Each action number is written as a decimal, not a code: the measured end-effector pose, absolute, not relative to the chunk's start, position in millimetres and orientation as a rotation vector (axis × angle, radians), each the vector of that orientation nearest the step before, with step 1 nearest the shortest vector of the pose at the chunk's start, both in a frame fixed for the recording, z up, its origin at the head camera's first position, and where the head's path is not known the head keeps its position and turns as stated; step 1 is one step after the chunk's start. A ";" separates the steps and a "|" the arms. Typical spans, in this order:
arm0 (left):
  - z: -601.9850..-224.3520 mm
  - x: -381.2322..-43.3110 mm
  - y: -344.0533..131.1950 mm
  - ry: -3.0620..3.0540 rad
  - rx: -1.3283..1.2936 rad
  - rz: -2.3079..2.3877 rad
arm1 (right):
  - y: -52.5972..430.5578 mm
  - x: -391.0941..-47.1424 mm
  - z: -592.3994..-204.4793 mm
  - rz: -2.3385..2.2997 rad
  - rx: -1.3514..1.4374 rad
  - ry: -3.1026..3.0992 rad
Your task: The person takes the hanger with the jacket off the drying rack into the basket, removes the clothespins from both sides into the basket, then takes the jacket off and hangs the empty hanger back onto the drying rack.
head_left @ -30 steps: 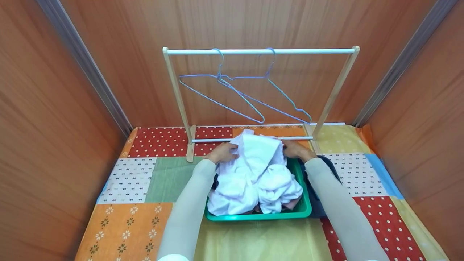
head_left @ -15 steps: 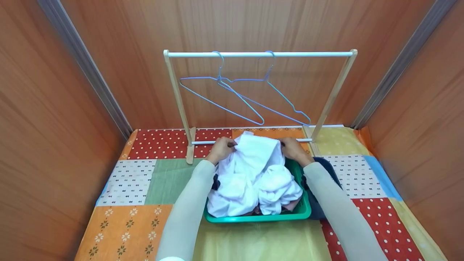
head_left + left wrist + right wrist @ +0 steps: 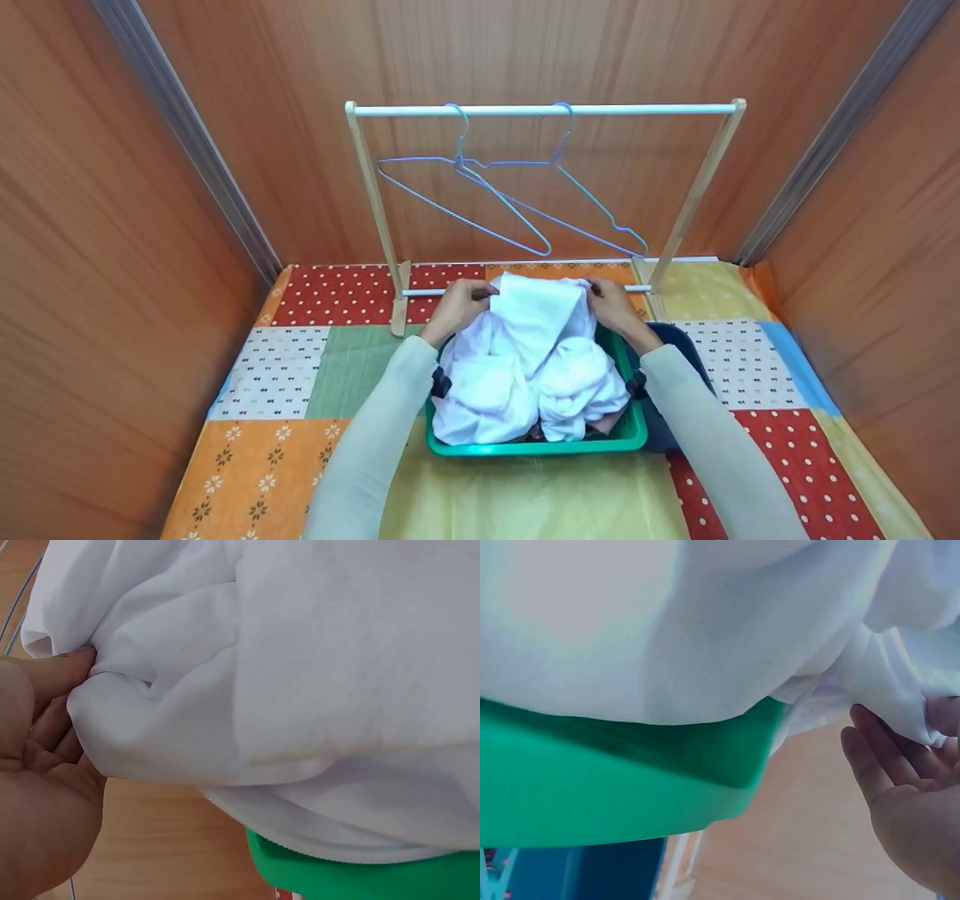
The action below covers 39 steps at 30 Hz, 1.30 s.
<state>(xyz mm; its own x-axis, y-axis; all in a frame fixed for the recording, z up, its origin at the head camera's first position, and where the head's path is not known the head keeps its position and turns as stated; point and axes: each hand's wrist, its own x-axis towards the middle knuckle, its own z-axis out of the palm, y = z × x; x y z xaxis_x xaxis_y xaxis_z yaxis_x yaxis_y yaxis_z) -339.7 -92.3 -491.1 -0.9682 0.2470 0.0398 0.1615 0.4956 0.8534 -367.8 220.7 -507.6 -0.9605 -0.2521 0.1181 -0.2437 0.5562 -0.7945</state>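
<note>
A white cloth garment (image 3: 536,322) lies bunched over a green basket (image 3: 536,450), its far edge lifted between both hands. My left hand (image 3: 463,304) pinches the garment's left side; in the left wrist view the thumb presses the fabric (image 3: 165,720) against the fingers. On the right, my right hand (image 3: 613,306) pinches the opposite side. The right wrist view has that hand (image 3: 915,772) with thumb and fingers on a fold of the fabric (image 3: 885,682). Dark and pinkish cloth shows a little under the white garment at the basket's front.
Behind the basket stands a wooden rack with a white rail (image 3: 510,111). Two bluish wire hangers (image 3: 502,196) hang from it. A dark blue bin (image 3: 679,352) stands to the right of the basket. A patchwork cloth (image 3: 352,367) covers the surface, with wooden walls around.
Both hands have shifted their hold along the garment's far edge and raised it slightly. The left fingers now pinch nearer the top edge. The basket stays where it was.
</note>
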 end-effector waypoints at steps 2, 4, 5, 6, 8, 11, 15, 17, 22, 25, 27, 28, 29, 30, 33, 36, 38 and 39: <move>-489.9 -334.8 -94.4 2.640 0.393 1.514 | 220.4 -363.2 -505.6 -1.433 -0.452 2.760; -488.0 -329.4 -96.9 2.648 0.431 1.526 | 220.0 -358.0 -501.9 -1.466 -0.454 2.750; -486.6 -326.6 -97.9 2.654 0.453 1.529 | 220.0 -355.3 -499.8 -1.476 -0.459 2.751; -485.1 -323.9 -98.7 2.657 0.473 1.534 | 219.9 -352.7 -497.6 -1.493 -0.468 2.751; -482.2 -318.0 -99.9 2.665 0.513 1.537 | 219.5 -347.6 -493.4 -1.527 -0.488 2.759; -477.5 -307.8 -101.0 2.670 0.593 1.550 | 219.5 -339.1 -488.5 -1.563 -0.532 2.790; -473.9 -291.8 -101.7 2.708 0.705 1.530 | 219.4 -325.2 -483.1 -1.599 -0.601 2.811; -473.2 -283.1 -101.8 2.731 0.746 1.497 | 219.2 -317.2 -480.3 -1.621 -0.636 2.795; -472.4 -261.1 -103.0 2.762 0.837 1.419 | 218.3 -296.2 -475.4 -1.633 -0.734 2.767; -474.1 -248.2 -104.6 2.766 0.914 1.362 | 218.0 -282.4 -473.5 -1.602 -0.807 2.778; -476.5 -240.1 -105.9 2.751 0.966 1.333 | 218.7 -273.3 -473.1 -1.582 -0.859 2.783; -478.2 -236.5 -106.4 2.741 0.991 1.321 | 218.9 -268.7 -473.1 -1.570 -0.885 2.791; -480.2 -232.9 -107.2 2.733 1.014 1.305 | 219.1 -264.2 -473.3 -1.554 -0.912 2.802; -482.3 -229.6 -107.9 2.729 1.038 1.289 | 219.1 -259.9 -473.8 -1.535 -0.945 2.812; -488.5 -221.0 -110.2 2.731 1.090 1.224 | 218.3 -249.8 -478.0 -1.466 -1.055 2.827; -494.1 -213.7 -113.8 2.750 1.118 1.158 | 215.5 -241.5 -484.6 -1.352 -1.176 2.818; -496.7 -209.4 -117.0 2.749 1.103 1.140 | 213.9 -236.2 -490.7 -1.273 -1.232 2.801; -497.5 -207.3 -118.4 2.755 1.087 1.133 | 213.1 -233.2 -493.3 -1.230 -1.248 2.798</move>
